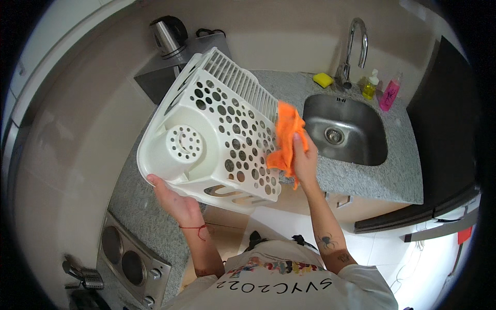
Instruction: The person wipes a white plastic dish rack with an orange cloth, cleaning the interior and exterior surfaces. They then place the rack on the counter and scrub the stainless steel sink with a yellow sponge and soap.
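A white plastic dish rack [214, 116] is held up tilted over the counter, its underside with round holes facing me. A round cutlery cup with small holes shows at its left end. My left hand [175, 199] grips the rack's lower left edge, the thumb showing and the other fingers hidden behind it. Bunched in my right hand [305, 157] is an orange cloth [287, 134], held against or just beside the rack's right side; whether it touches cannot be made out.
To the right lies a steel sink [356, 134] with a tall faucet [354, 54]. A yellow sponge [323, 79], a yellow soap bottle [370, 85] and a pink bottle [390, 93] stand behind it. A kettle [169, 37] sits far left on a grey appliance; a two-plate cooktop [132, 261] lies near left.
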`<state>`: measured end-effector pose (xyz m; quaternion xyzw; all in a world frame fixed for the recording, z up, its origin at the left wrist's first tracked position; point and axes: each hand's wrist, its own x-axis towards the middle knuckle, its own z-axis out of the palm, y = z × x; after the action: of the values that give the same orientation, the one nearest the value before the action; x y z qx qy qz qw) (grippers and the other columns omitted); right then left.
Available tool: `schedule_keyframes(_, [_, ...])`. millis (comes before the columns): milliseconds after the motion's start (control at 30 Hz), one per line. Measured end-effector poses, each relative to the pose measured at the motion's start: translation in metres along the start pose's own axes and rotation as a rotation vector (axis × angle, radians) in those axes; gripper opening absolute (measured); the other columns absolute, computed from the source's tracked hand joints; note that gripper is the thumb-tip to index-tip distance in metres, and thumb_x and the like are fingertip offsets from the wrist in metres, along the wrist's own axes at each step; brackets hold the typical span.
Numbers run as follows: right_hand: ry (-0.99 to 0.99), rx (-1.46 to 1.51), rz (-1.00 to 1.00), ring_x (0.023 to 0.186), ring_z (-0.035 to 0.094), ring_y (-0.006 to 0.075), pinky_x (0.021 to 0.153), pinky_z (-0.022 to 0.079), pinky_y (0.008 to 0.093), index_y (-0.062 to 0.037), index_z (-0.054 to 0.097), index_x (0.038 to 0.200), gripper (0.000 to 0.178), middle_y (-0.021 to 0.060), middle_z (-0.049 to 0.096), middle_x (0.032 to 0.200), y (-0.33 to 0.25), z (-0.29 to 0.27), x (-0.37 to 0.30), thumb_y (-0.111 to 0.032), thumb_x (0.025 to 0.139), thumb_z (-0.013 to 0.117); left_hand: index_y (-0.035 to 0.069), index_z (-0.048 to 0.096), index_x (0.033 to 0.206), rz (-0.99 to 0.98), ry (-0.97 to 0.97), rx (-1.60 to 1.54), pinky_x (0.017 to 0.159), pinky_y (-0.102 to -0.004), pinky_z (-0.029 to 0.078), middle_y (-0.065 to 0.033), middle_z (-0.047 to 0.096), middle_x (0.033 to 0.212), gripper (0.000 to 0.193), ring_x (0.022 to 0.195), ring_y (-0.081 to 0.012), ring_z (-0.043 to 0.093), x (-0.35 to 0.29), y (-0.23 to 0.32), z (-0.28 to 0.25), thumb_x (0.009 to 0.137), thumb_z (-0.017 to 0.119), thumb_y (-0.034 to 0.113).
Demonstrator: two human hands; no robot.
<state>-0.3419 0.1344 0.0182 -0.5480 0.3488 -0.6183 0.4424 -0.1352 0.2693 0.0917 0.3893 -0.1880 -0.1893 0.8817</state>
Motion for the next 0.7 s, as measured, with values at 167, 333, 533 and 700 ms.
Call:
schedule_keyframes(167, [-0.210, -0.437, -0.397, 0.090, 0.055, 0.0330, 0.080, 0.044, 0.0396, -0.0051, 0.055, 0.101, 0.024, 0.0144, 0.053, 0.103, 0.008, 0.054, -0.004, -0.020, 0.083, 0.056, -0.003, 0.032, 0.132, -0.008, -0.036, 0.041, 0.101, -0.0404, 0.035, -0.0178, 0.040, 0.133, 0.057, 0.120, -0.0282, 0.042, 0.005, -0.001, -0.009, 0.096, 0.036, 0.041])
schedule_keyframes(333, [-0.157, -0.736, -0.046, 0.094, 0.055, 0.0341, 0.077, 0.045, 0.0401, -0.0062, 0.053, 0.103, 0.022, 0.0170, 0.054, 0.102, 0.055, 0.044, 0.050, -0.019, 0.084, 0.054, -0.006, 0.042, 0.123, 0.048, 0.095, 0.157, 0.096, -0.0392, 0.040, -0.0181, 0.047, 0.125, 0.055, 0.113, -0.0264, 0.049, 0.010, -0.003, -0.005, 0.096, 0.036, 0.042])
schedule_keyframes(533, [-0.380, -0.348, -0.165, 0.088, 0.057, 0.0284, 0.073, 0.047, 0.0382, -0.0068, 0.058, 0.097, 0.022, 0.0124, 0.056, 0.096, -0.042, 0.059, -0.021, -0.021, 0.081, 0.058, -0.004, 0.039, 0.125, 0.062, 0.113, 0.093, 0.095, -0.0397, 0.041, -0.0169, 0.047, 0.126, 0.051, 0.113, -0.0273, 0.050, 0.019, 0.000, -0.019, 0.097, 0.034, 0.038])
schedule_keyframes(700, [-0.236, -0.784, -0.544, 0.078, 0.057, 0.0318, 0.069, 0.046, 0.0365, -0.0047, 0.058, 0.100, 0.019, 0.0141, 0.058, 0.090, 0.014, 0.038, -0.070, -0.013, 0.082, 0.057, -0.001, 0.038, 0.127, 0.073, 0.043, 0.084, 0.096, -0.0396, 0.041, -0.0160, 0.047, 0.124, 0.046, 0.113, -0.0267, 0.050, 0.006, 0.002, 0.006, 0.097, 0.034, 0.035])
